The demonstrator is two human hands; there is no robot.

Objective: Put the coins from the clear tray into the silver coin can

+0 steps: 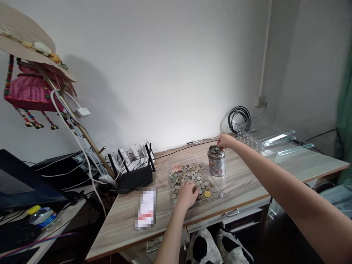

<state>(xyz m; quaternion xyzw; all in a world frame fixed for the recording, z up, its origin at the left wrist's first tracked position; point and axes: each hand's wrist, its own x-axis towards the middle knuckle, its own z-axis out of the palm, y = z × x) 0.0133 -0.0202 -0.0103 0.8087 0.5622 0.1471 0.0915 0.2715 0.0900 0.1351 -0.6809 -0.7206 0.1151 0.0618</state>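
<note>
Your R grip pinches 1 greenish slip atop 1 tin; L grip o/ coins, can't tell hold; 2 notes.

Too small to tell what the greenish bit by the right hand is, up on the tin. Left hand blocks some coins, the whitish item's all pixelated, and the hat gets chopped by the left edge.
</note>
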